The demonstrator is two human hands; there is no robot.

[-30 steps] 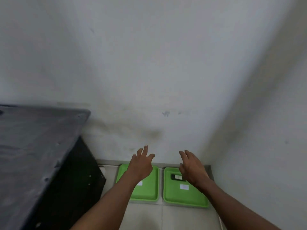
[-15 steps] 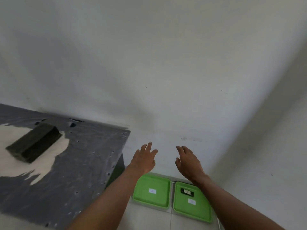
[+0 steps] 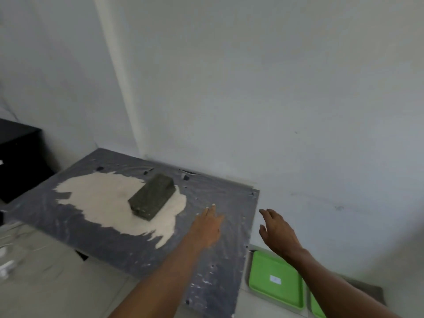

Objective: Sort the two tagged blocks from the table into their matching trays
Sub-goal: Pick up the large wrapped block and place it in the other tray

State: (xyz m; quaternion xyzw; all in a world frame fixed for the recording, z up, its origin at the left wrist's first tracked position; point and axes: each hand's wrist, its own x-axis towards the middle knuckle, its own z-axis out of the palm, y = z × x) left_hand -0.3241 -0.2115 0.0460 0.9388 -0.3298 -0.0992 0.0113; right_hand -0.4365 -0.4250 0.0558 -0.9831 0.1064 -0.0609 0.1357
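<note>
Both empty hands over the right end of the table, one dark block lying ahead of them

The block (image 3: 152,196) rests on the white patch (image 3: 110,203) of the grey table (image 3: 128,249), its long axis running from near-left to far-right, the near end toward the camera. The left hand (image 3: 207,228) hovers flat above the tabletop, fingers spread, holding nothing; the right hand (image 3: 276,232) hangs open past the table's edge, above a green tray (image 3: 275,280) on the floor, a second tray (image 3: 317,306) just beside it

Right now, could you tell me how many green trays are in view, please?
2. One green tray lies on the floor right of the table; the second tray sits beside it, mostly hidden behind the right forearm.
</note>
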